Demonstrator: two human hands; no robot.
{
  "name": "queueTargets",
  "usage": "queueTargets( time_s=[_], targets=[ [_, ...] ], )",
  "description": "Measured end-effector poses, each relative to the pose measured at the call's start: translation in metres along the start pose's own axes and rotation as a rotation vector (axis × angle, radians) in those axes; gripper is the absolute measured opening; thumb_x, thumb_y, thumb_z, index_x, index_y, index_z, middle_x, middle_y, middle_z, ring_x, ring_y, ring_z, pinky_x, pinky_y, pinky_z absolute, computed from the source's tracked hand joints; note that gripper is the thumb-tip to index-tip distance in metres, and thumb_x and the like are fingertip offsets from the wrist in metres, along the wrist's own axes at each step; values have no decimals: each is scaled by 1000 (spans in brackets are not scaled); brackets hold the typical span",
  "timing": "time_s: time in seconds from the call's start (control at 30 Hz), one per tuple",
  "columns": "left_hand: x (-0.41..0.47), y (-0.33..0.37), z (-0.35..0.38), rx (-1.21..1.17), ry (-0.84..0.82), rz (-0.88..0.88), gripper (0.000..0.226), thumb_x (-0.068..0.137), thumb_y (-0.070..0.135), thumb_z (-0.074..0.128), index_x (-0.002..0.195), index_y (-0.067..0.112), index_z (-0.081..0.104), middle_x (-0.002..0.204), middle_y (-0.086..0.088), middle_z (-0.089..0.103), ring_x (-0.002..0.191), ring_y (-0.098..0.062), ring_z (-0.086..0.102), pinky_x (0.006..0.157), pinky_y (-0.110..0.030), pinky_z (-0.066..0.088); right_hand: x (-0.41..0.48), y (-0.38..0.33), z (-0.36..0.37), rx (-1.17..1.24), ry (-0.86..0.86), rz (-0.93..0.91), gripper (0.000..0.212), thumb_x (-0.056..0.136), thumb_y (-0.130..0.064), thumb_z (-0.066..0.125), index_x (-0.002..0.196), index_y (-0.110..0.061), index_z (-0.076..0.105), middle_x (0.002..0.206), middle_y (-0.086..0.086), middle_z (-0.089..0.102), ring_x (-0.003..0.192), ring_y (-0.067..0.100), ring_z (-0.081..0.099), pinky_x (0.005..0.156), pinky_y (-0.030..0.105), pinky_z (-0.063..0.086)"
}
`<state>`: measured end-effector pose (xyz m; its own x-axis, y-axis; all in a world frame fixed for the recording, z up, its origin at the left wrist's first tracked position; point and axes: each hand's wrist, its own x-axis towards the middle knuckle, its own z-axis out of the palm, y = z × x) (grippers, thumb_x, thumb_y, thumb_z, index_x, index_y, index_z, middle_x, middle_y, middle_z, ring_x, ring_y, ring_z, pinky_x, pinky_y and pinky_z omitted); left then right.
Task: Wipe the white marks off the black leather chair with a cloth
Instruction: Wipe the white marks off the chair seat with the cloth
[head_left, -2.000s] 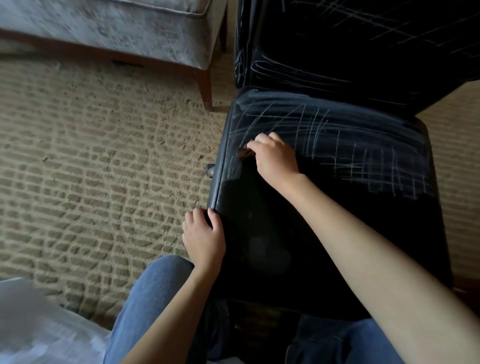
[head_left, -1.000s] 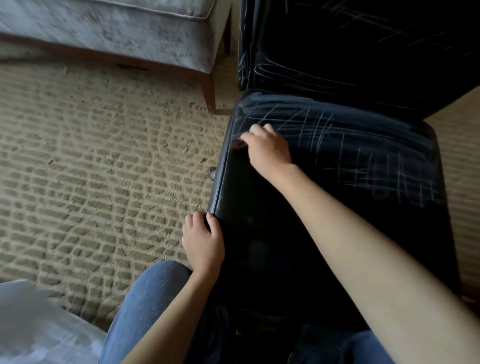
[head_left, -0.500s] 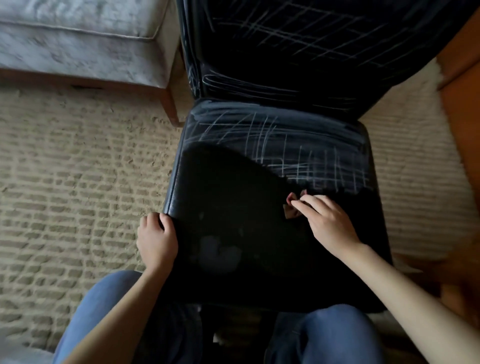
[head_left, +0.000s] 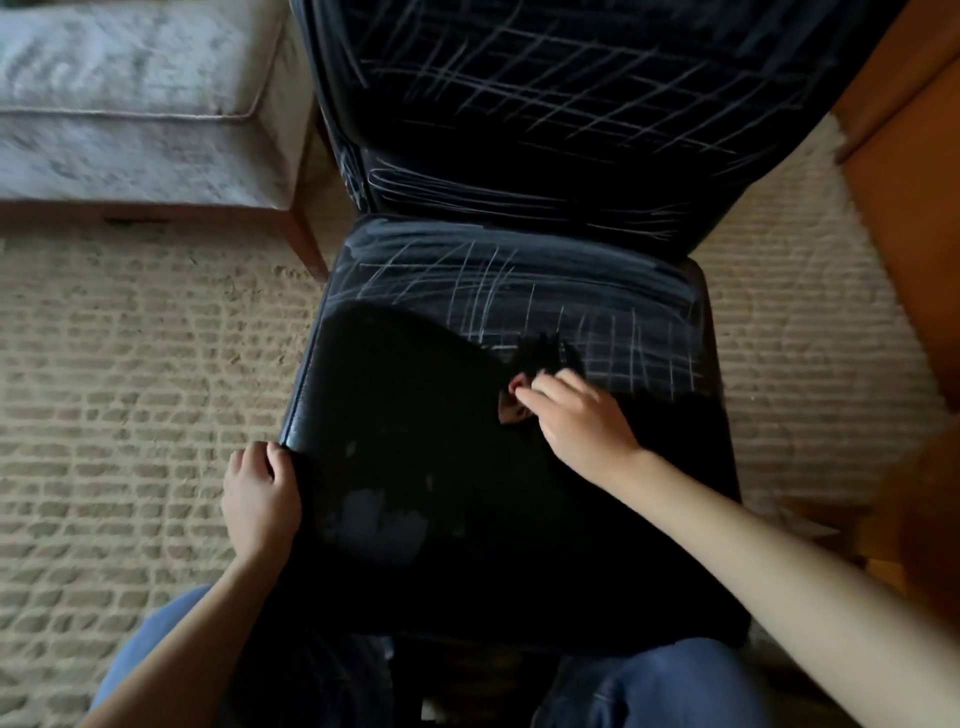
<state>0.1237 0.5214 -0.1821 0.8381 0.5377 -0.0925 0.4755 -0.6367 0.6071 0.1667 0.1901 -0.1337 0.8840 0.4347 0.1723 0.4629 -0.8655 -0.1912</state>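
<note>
The black leather chair (head_left: 415, 426) stands in front of me, its seat facing up. White marks (head_left: 519, 291) cross the far half of the seat and the backrest (head_left: 545, 104); the near half is plain black. My right hand (head_left: 582, 421) presses a small dark cloth (head_left: 545, 358) on the seat's right middle, at the edge of the marked area. Most of the cloth is hard to tell from the leather. My left hand (head_left: 260, 493) grips the seat's front left corner.
A grey upholstered bench (head_left: 140, 104) with wooden legs stands at the far left. Woven beige carpet (head_left: 130, 374) covers the floor. Orange-brown wooden furniture (head_left: 914, 218) stands at the right. My knees in blue jeans (head_left: 649, 686) are at the seat's near edge.
My right hand with the cloth swept from the seat's far left edge to its right middle. The left hand has kept its grip on the corner. The view shifted to the right.
</note>
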Motion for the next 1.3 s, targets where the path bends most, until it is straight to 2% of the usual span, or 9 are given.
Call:
queueTargets(
  time_s=[0.13, 0.37, 0.5, 0.67, 0.77, 0.9, 1.0, 1.17, 1.3],
  targets=[
    [-3, 0, 0, 3, -12, -11, 31, 100, 20, 35, 85, -1, 52, 97, -23, 52, 94, -37, 48, 84, -45, 37, -39, 25, -16, -34, -46, -101, 33, 74, 7, 62, 103, -8, 71, 95, 7, 67, 83, 26, 62, 64, 34, 55],
    [-3, -1, 1, 36, 6, 35, 31, 98, 18, 34, 78, 0, 48, 93, -29, 53, 93, -40, 48, 82, -47, 36, -3, 80, -28, -120, -24, 461, 34, 85, 5, 51, 113, -7, 67, 107, 13, 63, 96, 37, 52, 74, 40, 50],
    [-3, 0, 0, 109, -1, 28, 33, 98, 19, 31, 83, -3, 51, 96, -31, 53, 94, -42, 48, 84, -49, 37, -23, 18, -9, -48, 75, 269, 28, 65, 5, 67, 89, -8, 72, 82, 8, 64, 73, 32, 56, 55, 31, 52],
    [-7, 15, -12, 335, -38, 59, 27, 96, 15, 40, 115, 5, 56, 121, -26, 49, 113, -44, 41, 97, -57, 29, -27, 7, -6, -35, 33, 8, 32, 78, -3, 44, 96, -8, 70, 82, 6, 62, 71, 27, 55, 54, 32, 47],
    [-23, 38, -8, 287, -23, 291, 40, 90, 13, 47, 130, 9, 50, 128, -22, 48, 114, -42, 40, 98, -55, 28, -4, 42, -13, -136, 61, 159, 30, 77, 3, 55, 101, -7, 70, 84, 10, 64, 72, 32, 54, 57, 33, 45],
    [-58, 98, 25, 207, -111, 630, 48, 85, 30, 37, 127, 14, 56, 123, -9, 55, 113, -31, 45, 95, -45, 33, 7, 64, -25, -141, 33, 538, 32, 80, 4, 60, 110, -4, 67, 101, 16, 66, 89, 38, 55, 73, 39, 47],
    [-74, 133, 53, 189, -198, 708, 47, 86, 29, 36, 124, 13, 58, 123, -7, 57, 115, -27, 47, 96, -46, 35, -8, 34, -15, -115, 93, 405, 31, 65, 6, 71, 95, -4, 71, 86, 11, 65, 74, 33, 56, 63, 32, 48],
    [-77, 135, 78, 281, -237, 740, 50, 87, 30, 32, 125, 12, 59, 126, -7, 56, 118, -27, 47, 100, -45, 32, -58, 35, -15, -59, 38, -23, 34, 79, 6, 58, 109, -7, 69, 99, 9, 67, 82, 28, 59, 68, 36, 51],
    [-76, 132, 79, 299, -205, 741, 48, 88, 29, 32, 125, 14, 59, 126, -5, 55, 118, -25, 46, 101, -44, 30, -54, 107, -32, -120, 134, 275, 34, 83, 2, 50, 109, -9, 70, 95, 11, 68, 78, 35, 58, 65, 39, 53]
  ],
)
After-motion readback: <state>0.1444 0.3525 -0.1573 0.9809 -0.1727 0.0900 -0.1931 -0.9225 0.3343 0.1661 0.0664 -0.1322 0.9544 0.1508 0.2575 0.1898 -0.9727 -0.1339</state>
